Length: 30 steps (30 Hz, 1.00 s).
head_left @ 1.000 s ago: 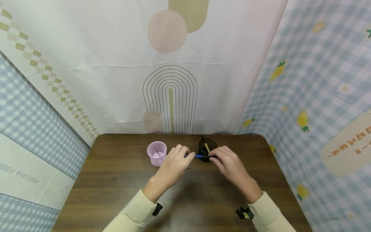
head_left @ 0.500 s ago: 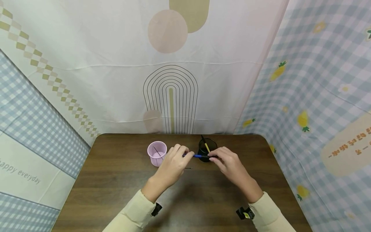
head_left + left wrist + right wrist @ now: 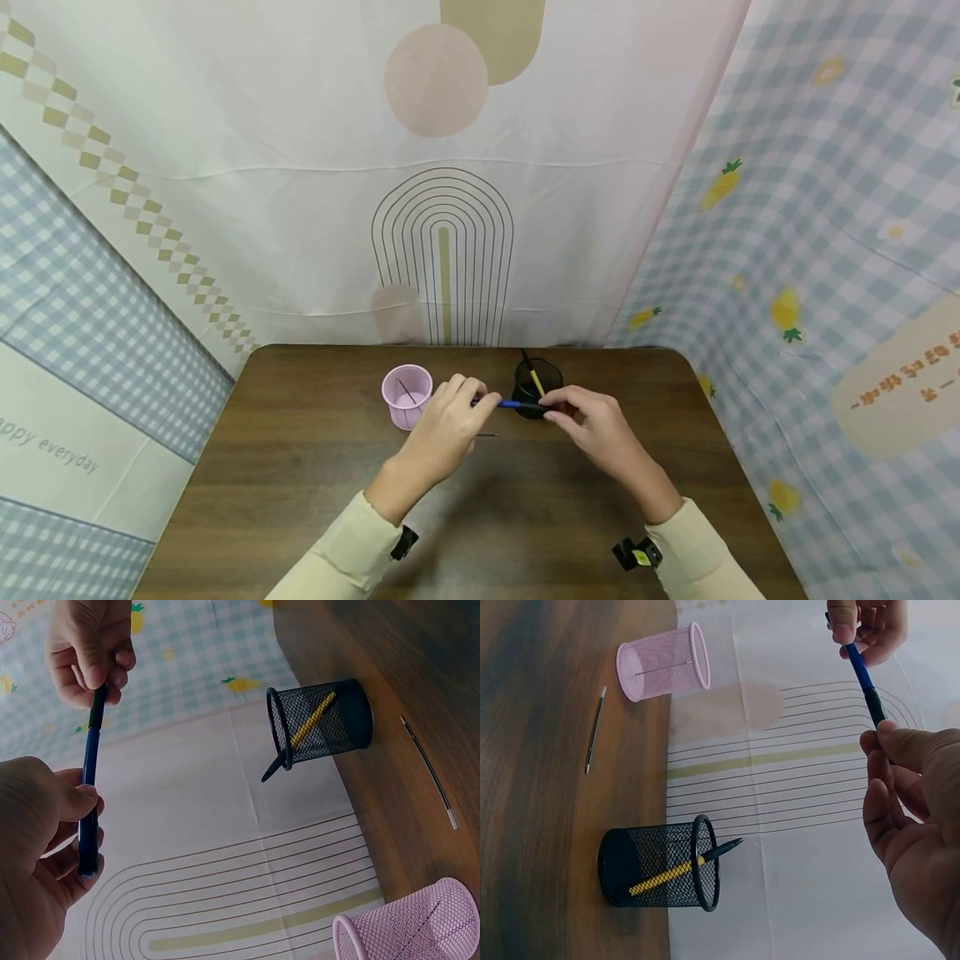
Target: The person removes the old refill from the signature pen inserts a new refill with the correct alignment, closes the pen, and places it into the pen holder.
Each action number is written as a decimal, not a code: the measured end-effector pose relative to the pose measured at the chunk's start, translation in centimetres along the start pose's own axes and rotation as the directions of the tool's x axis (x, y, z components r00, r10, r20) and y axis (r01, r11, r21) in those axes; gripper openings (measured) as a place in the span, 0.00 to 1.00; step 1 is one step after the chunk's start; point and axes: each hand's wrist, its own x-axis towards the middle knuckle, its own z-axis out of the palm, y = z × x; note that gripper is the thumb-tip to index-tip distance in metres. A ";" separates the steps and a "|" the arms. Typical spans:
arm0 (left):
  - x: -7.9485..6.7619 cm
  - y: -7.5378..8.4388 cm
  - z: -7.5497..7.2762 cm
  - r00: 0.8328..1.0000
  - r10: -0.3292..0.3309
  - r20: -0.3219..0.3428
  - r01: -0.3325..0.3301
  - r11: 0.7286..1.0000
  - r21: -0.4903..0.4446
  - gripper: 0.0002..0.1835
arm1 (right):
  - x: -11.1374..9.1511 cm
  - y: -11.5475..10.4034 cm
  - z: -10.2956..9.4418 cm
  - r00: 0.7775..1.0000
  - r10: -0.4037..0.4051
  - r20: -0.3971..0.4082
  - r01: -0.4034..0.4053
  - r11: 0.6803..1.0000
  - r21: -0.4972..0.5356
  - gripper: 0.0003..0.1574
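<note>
Both hands hold one pen [image 3: 510, 404] level above the table; it has a blue barrel and a black end section. My left hand [image 3: 446, 427] grips the blue barrel, thumb along it, as the left wrist view shows. My right hand [image 3: 597, 422] pinches the black end between thumb and fingertips; that tip is hidden in the fingers. On the table below lies a thin pen refill [image 3: 430, 772], dark with a pale end. Behind the right hand stands a black mesh pen holder [image 3: 619, 859] with a yellow and black pen [image 3: 660, 879] leaning in it.
A pink mesh pen holder [image 3: 406, 402] stands to the left, beyond the left hand. The brown wooden table [image 3: 315, 492] meets a patterned cloth [image 3: 300, 250] at its back edge, and checked cloth [image 3: 750, 333] hangs at the right.
My right hand has shifted slightly to the right, its thumb and fingertips adjusting on the pen's black end. The left hand keeps its grip almost in place.
</note>
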 end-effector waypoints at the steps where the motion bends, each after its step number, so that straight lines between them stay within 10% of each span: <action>1: 0.0 0.0 0.0 1.000 -0.002 0.003 0.002 1.000 -0.002 0.18 | 0.0 0.0 0.0 1.000 0.008 0.005 -0.008 1.000 -0.001 0.14; 30: 0.1 0.0 -0.1 0.998 0.011 -0.058 -0.012 1.000 -0.024 0.16 | -0.1 0.7 0.3 0.994 -0.074 -0.078 0.075 0.997 0.013 0.10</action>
